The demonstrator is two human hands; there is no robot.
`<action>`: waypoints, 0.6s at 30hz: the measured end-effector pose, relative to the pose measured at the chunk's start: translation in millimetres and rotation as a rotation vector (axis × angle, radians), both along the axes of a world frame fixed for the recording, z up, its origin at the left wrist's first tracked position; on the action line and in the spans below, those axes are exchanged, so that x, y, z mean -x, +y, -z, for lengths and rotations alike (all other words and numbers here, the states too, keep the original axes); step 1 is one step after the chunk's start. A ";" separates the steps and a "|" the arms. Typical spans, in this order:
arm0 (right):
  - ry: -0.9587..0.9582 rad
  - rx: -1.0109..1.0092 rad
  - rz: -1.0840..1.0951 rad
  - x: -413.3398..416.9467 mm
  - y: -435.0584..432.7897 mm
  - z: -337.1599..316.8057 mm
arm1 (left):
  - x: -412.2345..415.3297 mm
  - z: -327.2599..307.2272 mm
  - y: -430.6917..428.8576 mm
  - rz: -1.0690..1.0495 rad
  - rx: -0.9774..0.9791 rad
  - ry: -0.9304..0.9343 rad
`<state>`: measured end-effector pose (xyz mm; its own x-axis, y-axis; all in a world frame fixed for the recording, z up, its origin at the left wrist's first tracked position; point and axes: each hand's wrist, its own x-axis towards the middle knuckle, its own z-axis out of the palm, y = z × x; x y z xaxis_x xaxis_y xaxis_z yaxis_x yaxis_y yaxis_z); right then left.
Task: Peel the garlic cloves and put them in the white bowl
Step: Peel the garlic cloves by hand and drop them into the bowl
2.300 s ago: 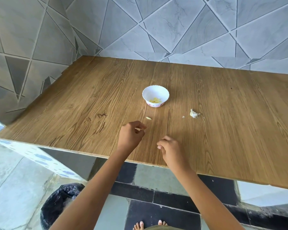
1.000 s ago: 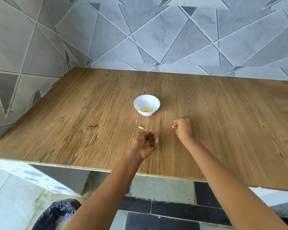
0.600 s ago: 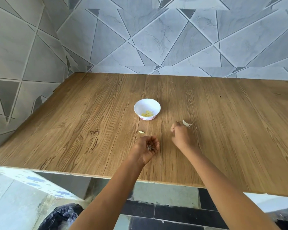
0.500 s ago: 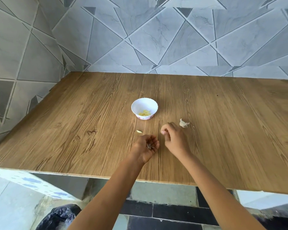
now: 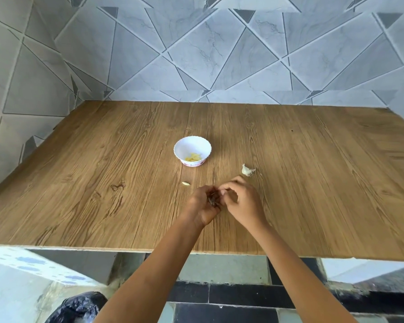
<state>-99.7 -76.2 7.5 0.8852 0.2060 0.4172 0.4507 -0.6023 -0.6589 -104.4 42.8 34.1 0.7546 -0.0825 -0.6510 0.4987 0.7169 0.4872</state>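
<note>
The white bowl (image 5: pixel 192 145) stands mid-table with several yellowish peeled cloves (image 5: pixel 193 157) inside. One peeled clove (image 5: pixel 185 183) lies loose on the wood in front of the bowl. An unpeeled garlic piece (image 5: pixel 247 170) lies to the bowl's right. My left hand (image 5: pixel 202 206) is cupped palm-up over the table and holds dark peel scraps (image 5: pixel 213 199). My right hand (image 5: pixel 240 201) has curled fingers, its fingertips meet the left palm and pinch a small pale bit, too small to identify.
The wooden table (image 5: pixel 103 183) is set against grey tiled walls at the back and left. A black bin bag (image 5: pixel 77 307) sits on the floor below the table's front edge, to the left of my arms.
My right hand reached to the garlic piece on the right, left it on the table, then came back to meet my left hand. The left hand has kept holding the scraps.
</note>
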 end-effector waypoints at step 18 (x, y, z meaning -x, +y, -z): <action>0.281 -0.275 -0.261 25.6 58.4 10.2 | 62.0 -6.2 85.3 -0.367 0.003 -0.035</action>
<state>-125.3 -17.7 -2.7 0.9047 0.3525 0.2394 0.3457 -0.2786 -0.8960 -166.4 128.1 40.3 0.7562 0.1958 -0.6244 0.1912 0.8464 0.4971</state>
